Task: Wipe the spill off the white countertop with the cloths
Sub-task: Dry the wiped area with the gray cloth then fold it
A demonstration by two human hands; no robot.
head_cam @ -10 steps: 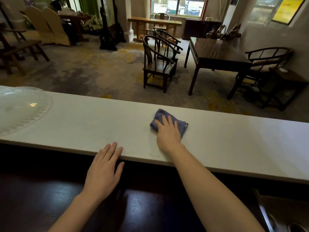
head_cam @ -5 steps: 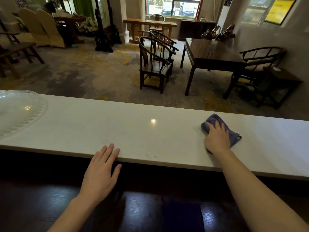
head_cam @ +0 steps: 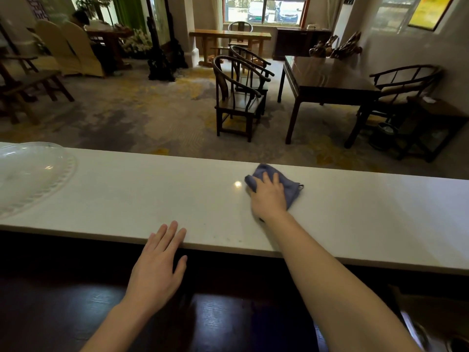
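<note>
A long white countertop runs across the view. A crumpled blue cloth lies on it right of centre. My right hand presses flat on top of the cloth, fingers spread over it. My left hand rests palm down at the counter's near edge, fingertips on the white surface, holding nothing. Faint specks show on the counter near the front edge, between the two hands. Only one cloth is visible.
A clear glass dish sits on the counter at the far left. A dark wooden surface lies below the counter in front of me. Beyond the counter are chairs and a dark table.
My right hand slid the cloth from the centre far to the right, then back left toward the centre. My left hand stayed at the counter's near edge.
</note>
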